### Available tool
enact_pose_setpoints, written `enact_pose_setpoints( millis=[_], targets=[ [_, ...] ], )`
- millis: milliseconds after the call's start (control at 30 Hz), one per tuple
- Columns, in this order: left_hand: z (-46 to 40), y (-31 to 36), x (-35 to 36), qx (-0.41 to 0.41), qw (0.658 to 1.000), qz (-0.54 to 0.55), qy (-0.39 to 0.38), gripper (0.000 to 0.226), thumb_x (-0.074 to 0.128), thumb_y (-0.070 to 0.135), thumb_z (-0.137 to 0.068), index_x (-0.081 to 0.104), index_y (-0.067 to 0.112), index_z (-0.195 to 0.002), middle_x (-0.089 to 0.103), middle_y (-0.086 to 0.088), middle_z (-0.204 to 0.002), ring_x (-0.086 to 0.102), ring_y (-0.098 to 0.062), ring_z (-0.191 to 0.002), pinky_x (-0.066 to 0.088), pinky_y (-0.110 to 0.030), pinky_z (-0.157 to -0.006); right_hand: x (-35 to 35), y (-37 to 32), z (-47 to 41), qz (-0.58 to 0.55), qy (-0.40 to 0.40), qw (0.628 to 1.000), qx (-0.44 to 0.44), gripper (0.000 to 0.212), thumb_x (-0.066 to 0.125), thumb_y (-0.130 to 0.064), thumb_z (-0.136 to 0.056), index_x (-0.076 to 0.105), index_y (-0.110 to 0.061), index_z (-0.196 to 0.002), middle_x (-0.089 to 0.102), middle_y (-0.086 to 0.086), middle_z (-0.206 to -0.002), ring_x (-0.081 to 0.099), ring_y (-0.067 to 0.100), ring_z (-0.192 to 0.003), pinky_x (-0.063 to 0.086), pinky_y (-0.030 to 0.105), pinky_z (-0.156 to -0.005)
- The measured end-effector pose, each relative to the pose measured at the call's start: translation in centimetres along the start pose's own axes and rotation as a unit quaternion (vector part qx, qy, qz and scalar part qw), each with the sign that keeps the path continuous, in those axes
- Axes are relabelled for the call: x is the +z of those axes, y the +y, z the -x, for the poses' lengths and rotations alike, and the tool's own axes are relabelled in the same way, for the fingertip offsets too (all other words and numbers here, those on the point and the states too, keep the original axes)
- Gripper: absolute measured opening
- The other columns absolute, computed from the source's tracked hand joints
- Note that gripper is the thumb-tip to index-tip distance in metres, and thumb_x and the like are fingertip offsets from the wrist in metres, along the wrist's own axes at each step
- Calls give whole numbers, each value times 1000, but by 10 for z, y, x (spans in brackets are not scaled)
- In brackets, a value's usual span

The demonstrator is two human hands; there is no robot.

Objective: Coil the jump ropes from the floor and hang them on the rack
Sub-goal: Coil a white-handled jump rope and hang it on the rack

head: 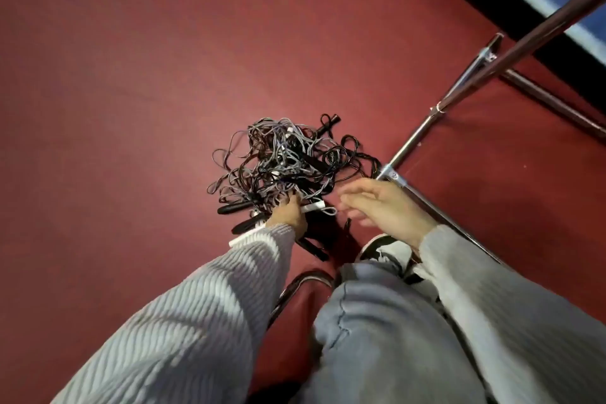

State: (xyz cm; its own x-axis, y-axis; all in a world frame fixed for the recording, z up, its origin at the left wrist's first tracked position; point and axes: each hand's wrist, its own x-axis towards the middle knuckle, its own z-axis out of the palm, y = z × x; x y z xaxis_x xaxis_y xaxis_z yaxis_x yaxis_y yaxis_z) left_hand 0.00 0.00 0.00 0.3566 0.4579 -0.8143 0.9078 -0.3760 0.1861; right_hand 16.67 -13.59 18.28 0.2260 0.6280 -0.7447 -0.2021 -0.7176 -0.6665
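**Left hand reaches into tangled jump ropes beside the rack**

Nearest, at 6 o'clock, a knee in grey trousers (377, 338) and a sneaker (387, 251) stand on the red floor (114, 92). The left hand (288, 211) reaches down into the near edge of the pile; whether its hidden fingers grip anything cannot be told. The right hand (383, 205), at 3 o'clock of it, hovers with fingers loosely spread, holding nothing. Beyond, the tangled jump ropes (288, 157) lie mid-floor. The chrome rack (459, 92) rises at 2 o'clock.
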Motion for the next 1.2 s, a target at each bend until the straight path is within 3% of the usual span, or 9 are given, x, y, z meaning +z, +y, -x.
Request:
enact_pose_setpoints(
  millis=[233, 433, 700, 800, 867, 933, 1000, 1100, 1200],
  targets=[
    [5, 0, 15, 20, 956, -274, 101, 38, 51, 24, -99, 51, 22, -137, 56, -2, -142, 45, -30, -135, 36, -45, -108, -1, 9, -8, -13, 8, 1000, 21, 20, 60, -24, -102, 67, -23, -120, 75, -4, -107, 70, 11, -98, 54, 25, -87],
    [81, 3, -29, 155, 934, 119, 300, 21, 52, 28, -105, 62, 11, -111, 69, -8, -97, 66, -30, -80, 58, -46, -71, -5, -2, 5, -17, 30, 999, 22, 17, 59, -26, -102, 68, -26, -117, 75, -6, -106, 71, 11, -99, 56, 31, -92],
    [268, 30, -207, 276, 661, 682, 149, 20, 37, 23, -111, 55, 14, -110, 45, 5, -68, 38, -10, -58, 39, -24, -56, 16, -80, 77, 33, 37, 995, -84, 24, 67, -16, -97, 68, -25, -119, 76, 8, -101, 65, 17, -85, 55, 40, -86],
    [339, 48, -257, 372, 579, 725, 41, 22, 37, 28, -111, 54, 15, -110, 42, 7, -68, 34, -7, -57, 36, -22, -58, 43, -124, 120, 151, 8, 974, -166, 71, 73, -12, -91, 41, -35, -150, 56, 7, -147, 63, -5, -71, 56, 31, -86],
    [386, 60, -282, 439, 520, 730, -50, 26, 35, 32, -111, 54, 15, -109, 41, 6, -68, 34, -7, -58, 36, -20, -60, 70, -150, 146, 226, -1, 953, -203, 91, 76, -22, -90, 19, -38, -160, 33, -4, -162, 59, -12, -92, 48, 38, -105],
    [436, 67, -303, 489, 454, 730, -149, 32, 32, 34, -111, 54, 11, -109, 42, 3, -69, 34, -7, -60, 36, -20, -63, 95, -167, 166, 275, 39, 934, -225, 73, 69, -41, -94, 30, -38, -155, 42, -7, -156, 56, 8, -120, 41, 41, -113],
    [482, 64, -325, 532, 396, 721, -200, 36, 30, 33, -112, 53, 6, -107, 42, 0, -69, 33, -9, -61, 35, -21, -63, 111, -183, 183, 231, 98, 932, -263, 35, 57, -46, -101, 56, -26, -130, 62, -7, -117, 62, 11, -95, 53, 30, -85],
    [524, 44, -347, 596, 399, 690, -93, 28, 34, 24, -111, 51, 8, -96, 44, -1, -67, 37, -10, -58, 36, -23, -62, 123, -215, 218, 2, 194, 920, -341, 30, 48, -31, -108, 61, -10, -92, 67, 4, -92, 63, 15, -74, 56, 27, -71],
    [518, 17, -343, 555, 483, 672, 83, 9, 54, 17, -101, 60, 10, -100, 60, -1, -78, 58, -12, -69, 49, -26, -72, 135, -246, 263, -225, 181, 866, -408, 35, 48, -28, -108, 59, -10, -81, 70, 7, -81, 65, 18, -68, 59, 36, -74]
  ],
)
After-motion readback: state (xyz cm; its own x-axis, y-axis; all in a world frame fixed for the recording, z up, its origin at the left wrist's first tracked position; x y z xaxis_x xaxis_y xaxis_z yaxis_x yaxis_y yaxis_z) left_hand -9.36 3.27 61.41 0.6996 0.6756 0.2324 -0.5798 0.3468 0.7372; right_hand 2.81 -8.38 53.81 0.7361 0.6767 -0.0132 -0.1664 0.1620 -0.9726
